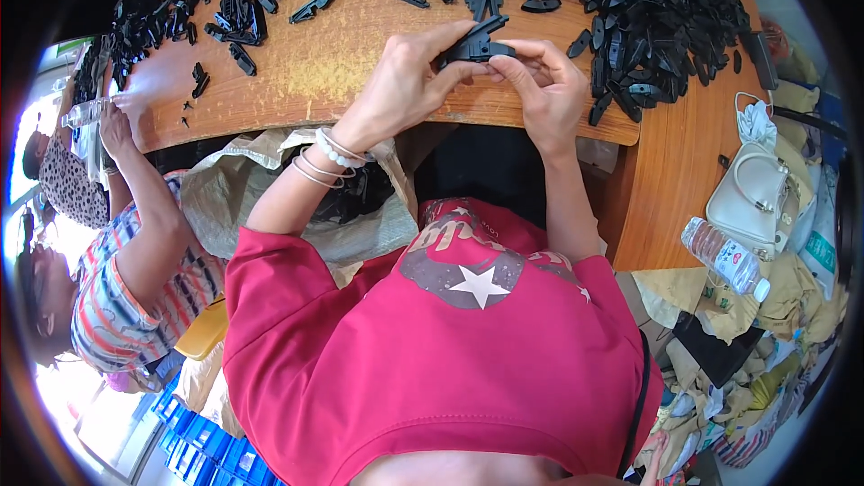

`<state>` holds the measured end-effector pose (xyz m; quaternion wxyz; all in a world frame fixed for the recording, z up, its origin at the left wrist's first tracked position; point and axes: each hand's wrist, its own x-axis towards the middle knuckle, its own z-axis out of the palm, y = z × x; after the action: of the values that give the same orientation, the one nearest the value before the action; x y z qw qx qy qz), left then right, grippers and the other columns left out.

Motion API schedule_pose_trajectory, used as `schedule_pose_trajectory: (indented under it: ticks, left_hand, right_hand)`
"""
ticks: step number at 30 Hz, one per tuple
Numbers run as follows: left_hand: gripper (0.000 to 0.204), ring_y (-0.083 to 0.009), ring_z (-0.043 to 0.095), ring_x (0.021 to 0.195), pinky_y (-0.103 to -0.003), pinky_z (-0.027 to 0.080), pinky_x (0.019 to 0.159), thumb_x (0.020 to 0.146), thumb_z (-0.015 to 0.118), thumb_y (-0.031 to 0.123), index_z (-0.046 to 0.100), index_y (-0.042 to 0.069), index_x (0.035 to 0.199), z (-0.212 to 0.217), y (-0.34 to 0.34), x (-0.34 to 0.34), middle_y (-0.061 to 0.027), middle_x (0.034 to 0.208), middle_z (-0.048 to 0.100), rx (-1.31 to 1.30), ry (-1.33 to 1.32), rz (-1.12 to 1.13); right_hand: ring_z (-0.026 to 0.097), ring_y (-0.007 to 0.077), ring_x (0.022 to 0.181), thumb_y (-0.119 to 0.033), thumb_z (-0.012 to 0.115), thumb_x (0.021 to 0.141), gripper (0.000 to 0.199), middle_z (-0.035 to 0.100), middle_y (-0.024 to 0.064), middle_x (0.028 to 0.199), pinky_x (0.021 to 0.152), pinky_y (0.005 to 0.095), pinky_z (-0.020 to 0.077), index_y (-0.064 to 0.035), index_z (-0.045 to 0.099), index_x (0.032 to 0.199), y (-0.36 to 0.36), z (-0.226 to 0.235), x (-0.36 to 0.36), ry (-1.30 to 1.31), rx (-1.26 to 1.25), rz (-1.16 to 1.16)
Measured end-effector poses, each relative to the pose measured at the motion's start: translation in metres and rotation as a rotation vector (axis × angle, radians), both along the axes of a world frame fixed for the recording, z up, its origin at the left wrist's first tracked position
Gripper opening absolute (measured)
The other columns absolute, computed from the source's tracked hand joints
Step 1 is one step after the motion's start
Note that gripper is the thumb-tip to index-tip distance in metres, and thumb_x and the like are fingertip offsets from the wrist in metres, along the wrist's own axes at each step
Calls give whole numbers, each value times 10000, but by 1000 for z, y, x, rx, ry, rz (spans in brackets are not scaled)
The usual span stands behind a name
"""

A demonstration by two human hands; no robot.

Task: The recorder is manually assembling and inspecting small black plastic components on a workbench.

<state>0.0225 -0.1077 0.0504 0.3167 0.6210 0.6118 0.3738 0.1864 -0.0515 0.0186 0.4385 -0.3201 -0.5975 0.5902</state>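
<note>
The left hand and right hand pinch a black plastic part from either side over the near side of the table, the step in hand appearing to be fitting or checking, and the next move judged to call for steady, well-aligned pressure.

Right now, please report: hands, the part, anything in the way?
Left hand, right hand: both on black part. Hands partly cover it. Black pile beside right hand.

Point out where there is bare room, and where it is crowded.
Bare: the worn tabletop between the scattered black parts and left hand; the side table left of the white handbag. Crowded: the far side, under piled black parts.
</note>
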Motion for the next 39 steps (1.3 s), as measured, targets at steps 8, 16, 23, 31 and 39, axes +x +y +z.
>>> schedule_pose_trajectory:
  ticks: [8,16,23,31,39]
  left_hand:
    - [361,-193,682,817,-264,526,663,807,635,66,572,-8,1155,11,4,-5,-172,883,675,44,74,-117]
    - [343,-60,549,543,-215,443,489,858,632,306,641,22,1048,-7,14,-18,-23,647,583,-249,-370,29]
    - [304,-144,603,667,-274,483,590,844,651,277,570,1,746,-56,49,-81,-64,712,596,-116,-218,300]
    - [177,-130,548,534,-264,438,515,821,655,156,613,12,914,-60,51,-81,-91,701,586,246,508,152]
    - [247,-36,403,466,-185,331,410,909,559,195,550,-38,990,-20,36,-47,-59,745,603,-364,-841,170]
  right_hand:
    - [607,86,751,-59,752,704,296,641,61,886,661,218,477,-3,617,961,11,-9,2,12,82,-25]
    - [610,88,784,-111,708,786,226,651,63,883,653,227,480,0,615,959,32,-25,-4,38,-64,84]
    - [549,289,897,-111,686,744,218,593,104,907,796,384,444,-43,648,947,86,-51,7,-873,713,-354]
    - [602,214,635,-89,644,791,158,619,97,725,604,315,471,-22,657,934,71,-34,4,-579,339,-296]
    - [645,109,630,-145,619,867,211,641,75,681,490,191,466,12,635,1007,46,-26,1,-66,-35,-46]
